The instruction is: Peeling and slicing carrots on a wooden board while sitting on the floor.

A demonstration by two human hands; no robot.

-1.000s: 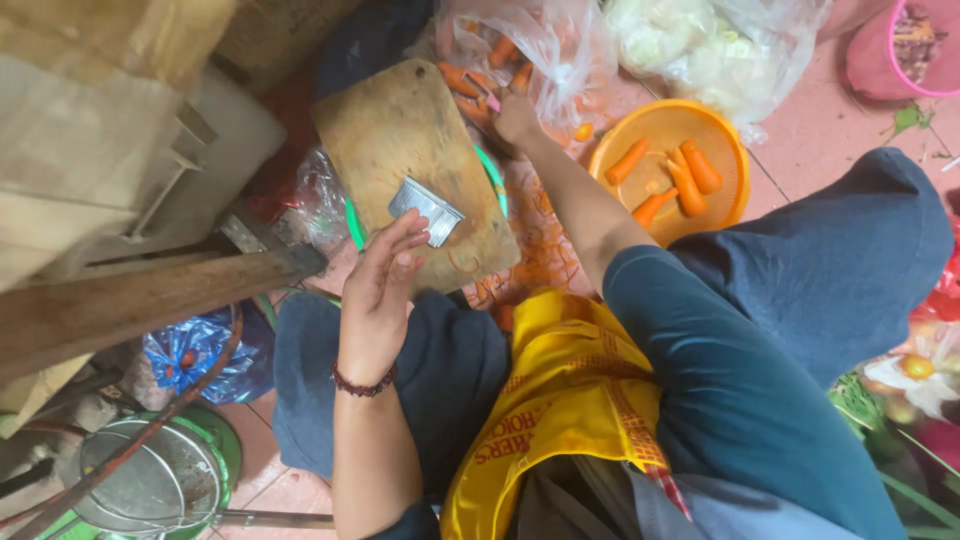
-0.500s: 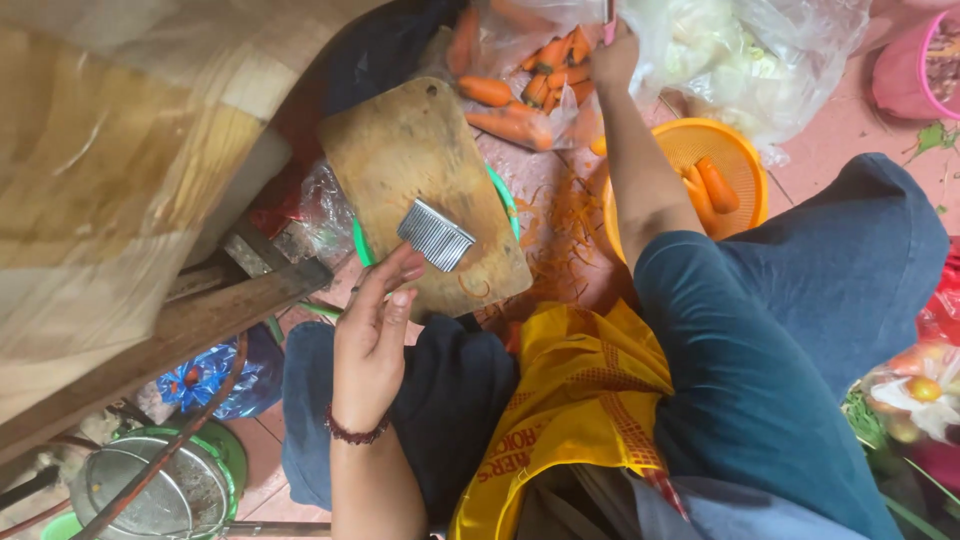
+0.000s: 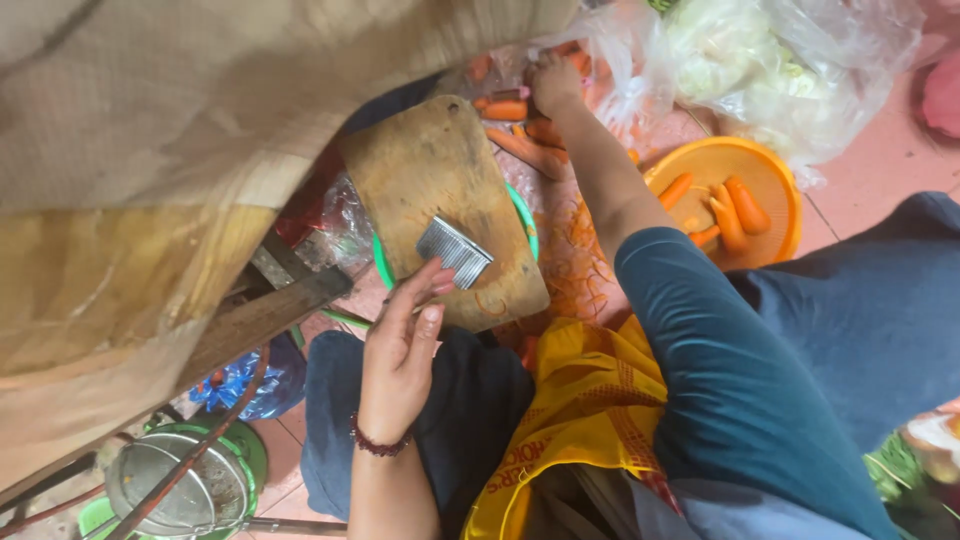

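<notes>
Nearest the viewer, the left hand pinches a small ridged metal crinkle-cutter blade between fingertips, resting it on the round worn wooden chopping board. Farther off, the right hand reaches into a clear plastic bag of carrots; whether it has closed on a carrot cannot be told. Beside the forearm, the orange plastic basin holds about four peeled carrots. Judged risk: the loosely pinched blade could slip off the tilted board, being unwatched. One board, one blade, one basin.
</notes>
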